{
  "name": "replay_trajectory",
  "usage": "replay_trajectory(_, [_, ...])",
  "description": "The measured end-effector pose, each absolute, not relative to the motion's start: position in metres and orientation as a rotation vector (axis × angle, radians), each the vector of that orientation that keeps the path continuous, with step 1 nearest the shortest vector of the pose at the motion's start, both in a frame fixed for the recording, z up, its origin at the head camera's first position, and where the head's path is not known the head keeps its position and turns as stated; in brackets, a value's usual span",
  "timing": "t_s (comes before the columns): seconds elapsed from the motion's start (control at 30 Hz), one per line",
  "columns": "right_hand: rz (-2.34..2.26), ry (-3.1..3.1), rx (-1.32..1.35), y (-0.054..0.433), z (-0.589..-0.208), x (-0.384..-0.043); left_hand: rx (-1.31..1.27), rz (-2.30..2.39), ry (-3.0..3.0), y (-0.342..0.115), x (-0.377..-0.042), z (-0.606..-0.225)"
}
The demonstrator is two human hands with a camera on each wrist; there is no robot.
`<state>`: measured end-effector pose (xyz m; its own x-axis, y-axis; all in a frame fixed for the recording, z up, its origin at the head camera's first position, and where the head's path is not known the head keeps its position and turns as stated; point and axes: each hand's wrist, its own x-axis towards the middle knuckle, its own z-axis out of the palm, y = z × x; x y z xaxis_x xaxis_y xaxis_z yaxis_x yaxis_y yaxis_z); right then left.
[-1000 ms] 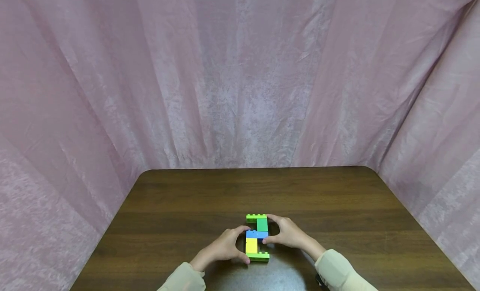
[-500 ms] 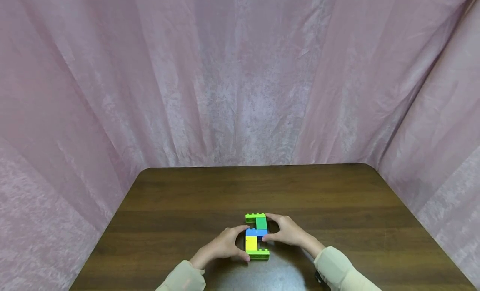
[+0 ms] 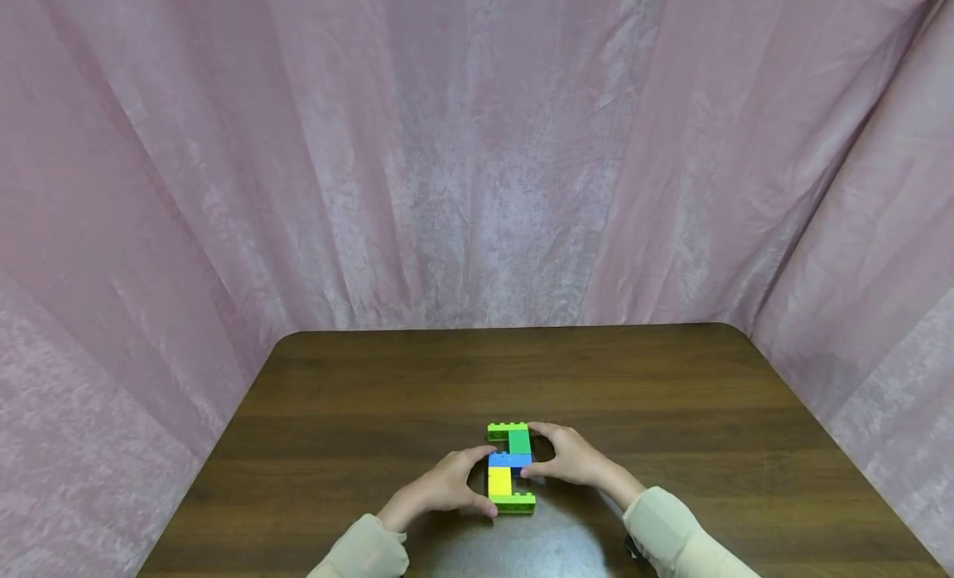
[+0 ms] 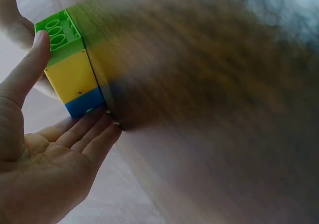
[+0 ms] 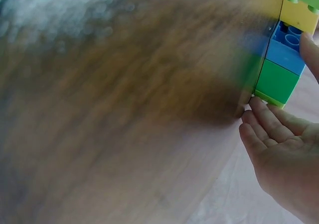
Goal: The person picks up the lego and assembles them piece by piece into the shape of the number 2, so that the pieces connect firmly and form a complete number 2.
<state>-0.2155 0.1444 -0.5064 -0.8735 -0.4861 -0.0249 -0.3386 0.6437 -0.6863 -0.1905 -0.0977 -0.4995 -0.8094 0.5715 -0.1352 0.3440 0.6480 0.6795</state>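
A flat structure of joined toy building blocks lies on the brown table (image 3: 358,412). From far to near it has a light green brick (image 3: 498,433), a green brick (image 3: 519,442), a blue brick (image 3: 509,459), a yellow brick (image 3: 500,481) and another light green brick (image 3: 512,504). My left hand (image 3: 445,484) grips its left side, thumb at the near light green brick and fingertips by the blue one (image 4: 84,102). On the right, my right hand (image 3: 572,457) holds it, thumb at the blue brick and fingertips around the far end by the green brick (image 5: 277,81).
Pink velvety curtains (image 3: 477,147) hang behind the table and along both sides. The tabletop has rounded far corners, and its wood surface (image 3: 671,396) stretches out on both sides of the hands. Pale sleeves (image 3: 663,520) cover both forearms.
The head view has tilted very slightly, so table, blocks and hands sit a little higher in it. Both hands keep the same hold on the block structure.
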Motion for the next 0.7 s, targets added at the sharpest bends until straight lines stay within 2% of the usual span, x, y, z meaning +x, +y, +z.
replay_trajectory(0.33, [-1.035,2.644,-0.667,0.143,-0.505,-0.214,0.751,0.932,2.502,-0.100,-0.194,-0.502])
replay_trajectory(0.7, [-0.951,2.709,-0.619,0.138,-0.492,-0.220,0.751,0.968,2.488,-0.114,-0.205,-0.483])
